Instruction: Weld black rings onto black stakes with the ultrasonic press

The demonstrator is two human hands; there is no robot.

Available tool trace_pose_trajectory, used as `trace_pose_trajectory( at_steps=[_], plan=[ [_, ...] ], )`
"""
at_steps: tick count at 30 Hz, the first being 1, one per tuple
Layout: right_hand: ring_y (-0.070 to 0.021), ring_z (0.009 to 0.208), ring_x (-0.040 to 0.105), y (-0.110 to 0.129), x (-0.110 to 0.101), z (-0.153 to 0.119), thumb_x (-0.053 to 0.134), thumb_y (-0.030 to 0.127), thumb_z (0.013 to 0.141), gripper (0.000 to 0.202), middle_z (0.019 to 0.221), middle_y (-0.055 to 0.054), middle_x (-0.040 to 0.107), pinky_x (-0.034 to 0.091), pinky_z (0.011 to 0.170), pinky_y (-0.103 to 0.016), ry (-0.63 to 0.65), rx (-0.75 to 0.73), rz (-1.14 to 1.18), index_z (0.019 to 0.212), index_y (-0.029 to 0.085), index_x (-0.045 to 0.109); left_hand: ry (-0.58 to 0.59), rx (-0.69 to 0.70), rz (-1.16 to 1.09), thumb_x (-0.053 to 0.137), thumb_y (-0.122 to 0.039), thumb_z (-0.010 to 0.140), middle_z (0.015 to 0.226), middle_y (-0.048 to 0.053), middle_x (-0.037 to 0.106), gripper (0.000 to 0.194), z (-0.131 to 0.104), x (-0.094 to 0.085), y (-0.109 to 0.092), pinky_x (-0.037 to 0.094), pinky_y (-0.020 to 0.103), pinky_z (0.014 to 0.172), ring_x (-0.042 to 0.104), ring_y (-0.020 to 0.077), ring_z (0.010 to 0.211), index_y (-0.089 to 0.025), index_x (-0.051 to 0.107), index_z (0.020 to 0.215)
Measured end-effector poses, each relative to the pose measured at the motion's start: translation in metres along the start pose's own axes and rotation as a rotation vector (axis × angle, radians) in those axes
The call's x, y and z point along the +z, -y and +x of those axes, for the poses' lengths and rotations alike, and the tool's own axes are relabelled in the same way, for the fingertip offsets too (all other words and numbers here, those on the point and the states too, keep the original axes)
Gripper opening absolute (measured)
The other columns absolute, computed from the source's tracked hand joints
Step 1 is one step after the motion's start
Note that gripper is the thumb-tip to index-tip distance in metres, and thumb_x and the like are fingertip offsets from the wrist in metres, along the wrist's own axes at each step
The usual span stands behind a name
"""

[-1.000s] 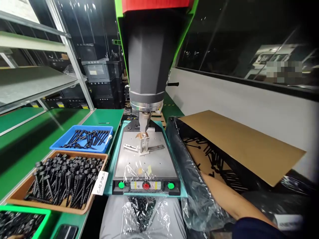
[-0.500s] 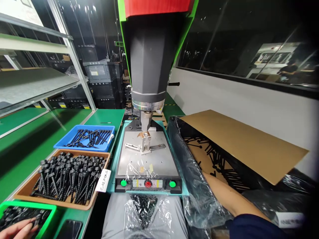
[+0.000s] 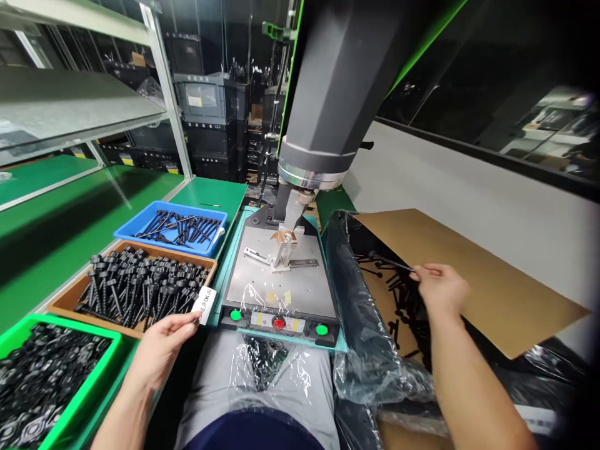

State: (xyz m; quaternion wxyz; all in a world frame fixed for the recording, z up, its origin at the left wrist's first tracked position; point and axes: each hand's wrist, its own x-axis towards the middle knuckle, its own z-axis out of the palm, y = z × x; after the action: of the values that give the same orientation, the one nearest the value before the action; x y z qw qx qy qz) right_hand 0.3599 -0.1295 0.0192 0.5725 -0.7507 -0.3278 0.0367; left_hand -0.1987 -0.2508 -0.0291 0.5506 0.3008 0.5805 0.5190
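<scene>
My right hand (image 3: 440, 287) is closed on one end of a thin black rod (image 3: 396, 262), above a box lined with black plastic (image 3: 349, 281) that holds more black rods. The rod points left, toward the machine. My left hand (image 3: 162, 347) is in a pinch in front of the brown tray (image 3: 60, 306), close to its white label (image 3: 205, 303). A small dark part shows at its fingertips; its shape is mostly hidden. Between the hands stands a press-like machine (image 3: 323, 94) with a small metal fixture (image 3: 284, 250) on its plate.
Black rods with round heads fill the brown tray. Behind it is a blue tray (image 3: 122, 232) of similar rods; a green bin (image 3: 112, 347) of small black parts stands at front left. Cardboard (image 3: 469, 275) partly covers the lined box. Green and red buttons (image 3: 279, 323) line the machine's front.
My left hand has left the green bin and moved right, past the brown tray's front. My right hand has risen out of the lined box with a black rod. The view has shifted and tilted.
</scene>
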Motion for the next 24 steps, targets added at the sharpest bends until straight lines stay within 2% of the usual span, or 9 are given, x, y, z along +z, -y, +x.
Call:
trace_pose_trajectory(
  at_steps=[2,3,6,8,10,12,15,18,24],
  plan=[
    [-0.0156,0.056,0.062,0.013,-0.009,-0.022,0.070,0.009,0.067,0.018,0.059,0.003,0.056,0.053,0.067,-0.033,-0.049,0.073,0.242,0.069,0.019,0.056,0.036,-0.002,-0.086,0.091,-0.034,0.048,0.108,0.014,0.073,0.044,0.009,0.022,0.004,0.050,0.040,0.095,0.067,0.0278,0.100,-0.014,0.077,0.084],
    [-0.0152,0.058,0.064,0.018,-0.012,-0.040,0.074,0.013,0.065,0.018,0.061,0.002,0.058,0.055,0.069,-0.033,-0.025,0.087,0.333,0.072,0.018,0.058,0.064,-0.008,-0.124,0.091,-0.032,0.048,0.109,0.015,0.072,0.042,0.013,0.034,0.005,0.050,0.040,0.095,0.067,0.0276,0.101,-0.014,0.076,0.084],
    [-0.0171,0.063,0.068,0.031,-0.007,-0.116,0.084,0.029,0.060,0.030,0.069,-0.002,0.067,0.057,0.068,-0.032,0.236,0.068,0.338,0.079,0.017,0.065,0.135,-0.007,-0.259,0.090,-0.027,0.048,0.108,0.014,0.072,0.034,0.022,0.071,0.007,0.050,0.040,0.094,0.067,0.0268,0.099,-0.013,0.075,0.075],
    [-0.0174,0.061,0.068,0.035,0.005,-0.170,0.086,0.036,0.060,0.033,0.071,-0.003,0.069,0.059,0.065,-0.033,0.385,0.088,0.448,0.079,0.017,0.066,0.195,-0.017,-0.346,0.090,-0.023,0.047,0.106,0.012,0.073,0.032,0.024,0.093,0.008,0.050,0.039,0.093,0.069,0.0239,0.094,-0.014,0.074,0.073],
    [-0.0178,0.061,0.068,0.038,0.019,-0.215,0.085,0.038,0.063,0.033,0.074,-0.005,0.071,0.060,0.064,-0.034,0.469,0.118,0.553,0.079,0.016,0.066,0.232,-0.020,-0.406,0.090,-0.020,0.047,0.104,0.011,0.074,0.031,0.023,0.112,0.011,0.050,0.039,0.093,0.069,0.0214,0.090,-0.014,0.074,0.073],
    [-0.0192,0.066,0.069,0.039,0.034,-0.244,0.084,0.037,0.065,0.031,0.074,-0.005,0.071,0.061,0.065,-0.035,0.496,0.146,0.634,0.080,0.016,0.066,0.245,-0.003,-0.437,0.089,-0.019,0.049,0.103,0.010,0.074,0.029,0.020,0.124,0.014,0.049,0.039,0.094,0.069,0.0210,0.092,-0.015,0.074,0.073],
    [-0.0198,0.070,0.069,0.038,0.047,-0.264,0.084,0.035,0.066,0.028,0.073,-0.004,0.070,0.062,0.065,-0.035,0.487,0.175,0.699,0.079,0.016,0.066,0.225,0.075,-0.462,0.089,-0.020,0.050,0.103,0.009,0.074,0.028,0.016,0.130,0.018,0.046,0.040,0.098,0.067,0.0211,0.098,-0.016,0.073,0.073],
    [-0.0183,0.068,0.069,0.034,0.050,-0.272,0.083,0.033,0.068,0.027,0.075,-0.003,0.070,0.061,0.066,-0.033,0.496,0.194,0.702,0.081,0.016,0.067,0.200,0.135,-0.473,0.089,-0.020,0.050,0.101,0.008,0.074,0.027,0.015,0.128,0.022,0.043,0.040,0.101,0.065,0.0204,0.100,-0.018,0.073,0.072],
    [-0.0155,0.063,0.068,0.022,0.050,-0.280,0.085,0.034,0.066,0.030,0.073,-0.001,0.068,0.059,0.064,-0.029,0.494,0.279,0.685,0.081,0.016,0.066,0.283,0.217,-0.396,0.088,-0.019,0.054,0.100,0.009,0.072,0.022,0.016,0.120,0.029,0.045,0.043,0.096,0.065,0.0224,0.099,-0.018,0.075,0.071]
  ],
)
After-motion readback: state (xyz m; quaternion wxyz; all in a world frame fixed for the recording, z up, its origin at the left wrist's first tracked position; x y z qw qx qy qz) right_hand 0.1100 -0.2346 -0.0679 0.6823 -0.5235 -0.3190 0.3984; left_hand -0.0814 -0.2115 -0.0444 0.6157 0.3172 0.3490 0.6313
